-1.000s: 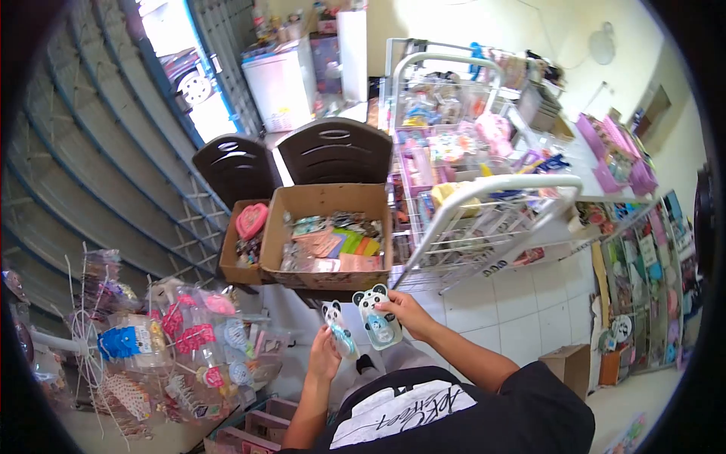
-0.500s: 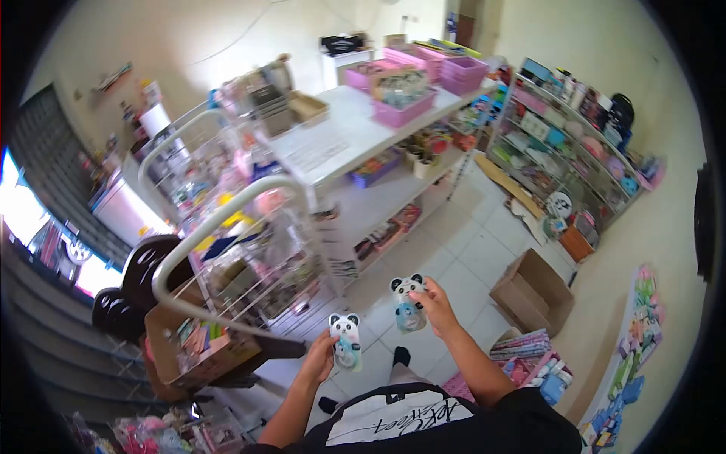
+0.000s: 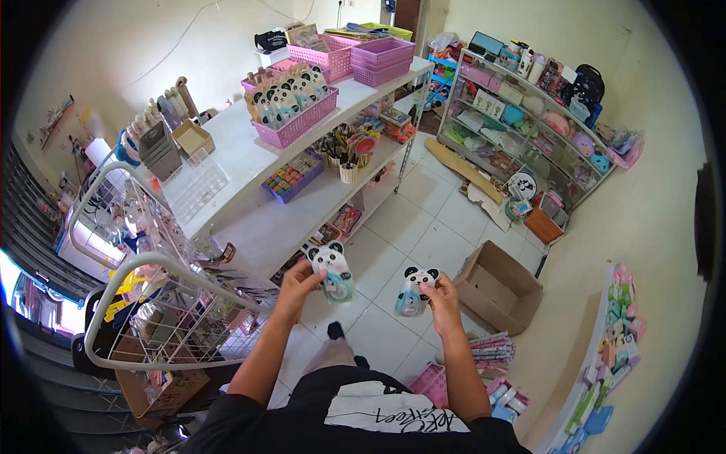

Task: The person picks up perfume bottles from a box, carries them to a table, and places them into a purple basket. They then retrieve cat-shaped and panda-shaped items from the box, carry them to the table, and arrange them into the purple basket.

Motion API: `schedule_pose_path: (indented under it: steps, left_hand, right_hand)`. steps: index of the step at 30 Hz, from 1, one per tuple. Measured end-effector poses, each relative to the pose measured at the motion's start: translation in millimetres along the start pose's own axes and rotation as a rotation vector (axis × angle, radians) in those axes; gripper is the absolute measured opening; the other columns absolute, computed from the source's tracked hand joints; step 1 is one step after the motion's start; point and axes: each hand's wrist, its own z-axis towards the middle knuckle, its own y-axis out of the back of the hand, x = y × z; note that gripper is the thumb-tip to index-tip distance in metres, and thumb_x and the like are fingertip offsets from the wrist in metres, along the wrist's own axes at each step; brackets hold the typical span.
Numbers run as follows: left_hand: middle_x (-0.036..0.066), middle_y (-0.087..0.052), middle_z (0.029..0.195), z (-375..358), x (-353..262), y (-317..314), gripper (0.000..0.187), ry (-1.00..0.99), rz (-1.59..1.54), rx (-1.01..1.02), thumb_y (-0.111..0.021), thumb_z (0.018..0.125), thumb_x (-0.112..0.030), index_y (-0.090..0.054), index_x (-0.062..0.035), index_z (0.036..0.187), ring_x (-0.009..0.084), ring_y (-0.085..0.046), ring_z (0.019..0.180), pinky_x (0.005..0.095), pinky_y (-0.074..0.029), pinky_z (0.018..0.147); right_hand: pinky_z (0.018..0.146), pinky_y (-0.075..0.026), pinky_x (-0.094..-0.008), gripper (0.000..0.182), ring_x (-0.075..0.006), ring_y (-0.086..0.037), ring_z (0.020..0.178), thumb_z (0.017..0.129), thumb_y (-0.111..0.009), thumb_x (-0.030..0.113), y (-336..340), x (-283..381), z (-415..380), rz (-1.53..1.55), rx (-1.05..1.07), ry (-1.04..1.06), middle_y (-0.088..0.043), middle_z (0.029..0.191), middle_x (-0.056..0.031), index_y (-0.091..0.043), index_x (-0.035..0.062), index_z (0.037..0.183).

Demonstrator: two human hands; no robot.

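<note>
My left hand (image 3: 293, 290) is closed on the edge of a panda pack (image 3: 333, 274), a small package with a black-and-white panda head on top and a pale blue item under clear plastic. Pinched between the thumb and fingers of my right hand (image 3: 445, 296) is a similar panda pack (image 3: 411, 294). Both packs are held apart above the floor, faces toward me. On the white table ahead, more panda packs (image 3: 281, 104) stand in a row inside a pink basket (image 3: 301, 130).
A white wire rack (image 3: 155, 261) stands close on my left. An open cardboard box (image 3: 495, 291) sits on the tiled floor to the right. Beyond it is a glass display shelf (image 3: 529, 113). A wall shelf (image 3: 605, 356) with small boxes runs along the right.
My view has swung left and nearer the table, bringing the pink basket of panda packs closer. Both hands still hold their packs; the left one is raised higher.
</note>
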Motion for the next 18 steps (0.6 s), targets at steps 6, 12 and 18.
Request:
schedule_pose_path:
  steps: [6, 12, 18]
  left_hand:
    - [0.007, -0.069, 0.103, 84, -81, 6, 0.035, -0.351, 0.099, -0.121, -0.072, 0.087, -0.014, -0.061, -0.0019, 0.118, 0.0137, -0.065, 0.091, 0.0288, -0.051, 0.076]
    - [0.01, -0.067, 0.106, 160, -203, 29, 0.04, -0.706, 0.256, -0.349, -0.068, 0.087, -0.009, -0.055, 0.0021, 0.124, 0.0155, -0.063, 0.095, 0.0293, -0.05, 0.083]
    - [0.011, -0.069, 0.102, 239, -255, 59, 0.033, -0.764, 0.438, -0.365, -0.073, 0.086, -0.009, -0.058, 0.0015, 0.114, 0.0145, -0.065, 0.092, 0.0272, -0.051, 0.082]
  right_hand:
    - [0.079, -0.048, -0.0291, 0.012, -0.0109, -0.061, 0.084, 0.087, -0.068, 0.009, -17, 25, 94, -0.106, 0.177, 0.041, -0.066, 0.089, -0.0019, -0.061, 0.007, 0.096]
    - [0.079, -0.05, -0.0289, 0.012, -0.0115, -0.062, 0.083, 0.086, -0.069, 0.007, -54, 40, 212, -0.161, 0.339, 0.015, -0.068, 0.088, -0.0039, -0.061, 0.0055, 0.095]
    - [0.081, -0.051, -0.0269, 0.015, -0.0108, -0.062, 0.086, 0.088, -0.069, 0.007, -102, 66, 302, -0.095, 0.537, 0.021, -0.068, 0.093, -0.0045, -0.061, 0.0031, 0.101]
